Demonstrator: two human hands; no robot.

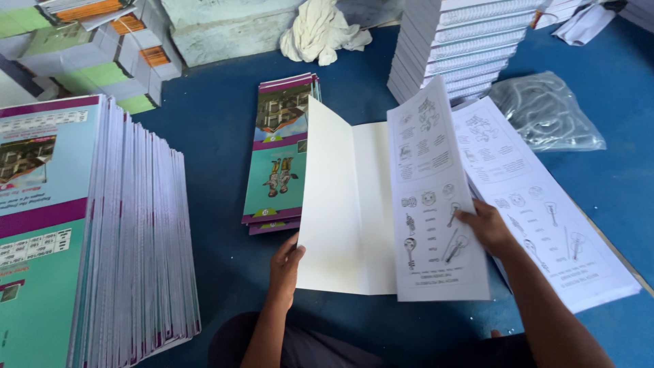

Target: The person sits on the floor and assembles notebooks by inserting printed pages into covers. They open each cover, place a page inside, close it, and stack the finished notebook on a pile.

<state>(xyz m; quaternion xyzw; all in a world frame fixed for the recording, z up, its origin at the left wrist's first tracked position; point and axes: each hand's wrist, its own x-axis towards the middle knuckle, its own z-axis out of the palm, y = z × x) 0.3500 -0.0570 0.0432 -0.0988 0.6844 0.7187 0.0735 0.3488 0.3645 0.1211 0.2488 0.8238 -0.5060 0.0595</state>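
Two hands: both work on one folded cover on the blue floor, seen from the head camera.
Left hand (285,264): curled onto the lower left edge of the white cover (344,204), thumb on the inner face, the other fingers hidden behind it; it holds that flap raised.
Right hand (485,226): fingers spread fairly flat, pressing on the printed booklet (436,204), near its lower right part.
White cover: lies open like a shallow V in front of the person, blank inner side up; its long axis runs away from the person, slightly tilted to the right at the far end; the fold line runs the same way down its middle.
Printed booklet: black line drawings on white, long and narrow, lying on the right half of the cover; its long axis follows the cover's, top end pointing away from the person.
Sheet stack (545,211): more printed pages just right of the booklet, partly under the right forearm, pointing the same way.
Colour covers (278,157): a low pile with teal and purple print, just left of the white cover, touching or nearly so.
Tall stack (82,232): many colour covers at far left, well apart from the hands.
Far side: white booklet pile (463,41), crumpled cloth (323,31), clear plastic bag (545,112).
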